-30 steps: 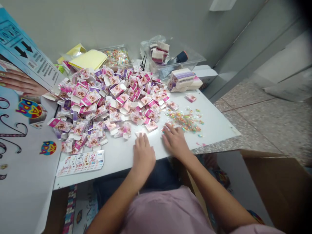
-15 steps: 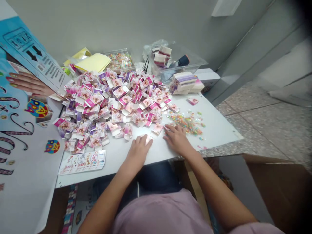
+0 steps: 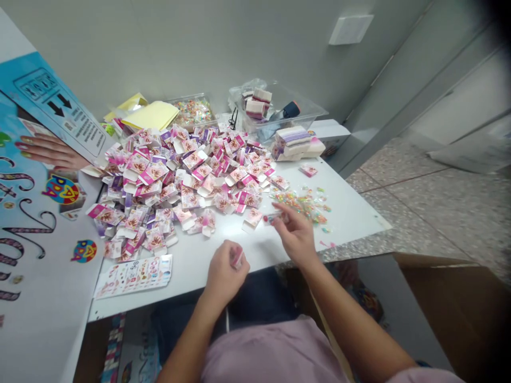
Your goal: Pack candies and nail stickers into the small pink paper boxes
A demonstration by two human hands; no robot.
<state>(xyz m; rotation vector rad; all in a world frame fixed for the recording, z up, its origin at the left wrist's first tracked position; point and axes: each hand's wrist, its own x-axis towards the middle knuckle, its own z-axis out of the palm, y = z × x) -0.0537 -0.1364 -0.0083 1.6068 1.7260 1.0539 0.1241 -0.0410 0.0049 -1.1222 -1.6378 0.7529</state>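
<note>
Bright, even indoor light, soft shadows.
Mild glare on white table [image 3: 351,213] near front edge; wide-angle bending at frame edges, dark vignette top right corner, slight softness on hands, far clutter small.

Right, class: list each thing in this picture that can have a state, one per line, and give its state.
Left hand: closed on a small pink box, lifted off the table.
Right hand: pinching a small clear packet.
Pile of pink boxes: loose, many with flaps open.
Clear bin: open, no lid.
Sticker sheet: lying flat.
</note>
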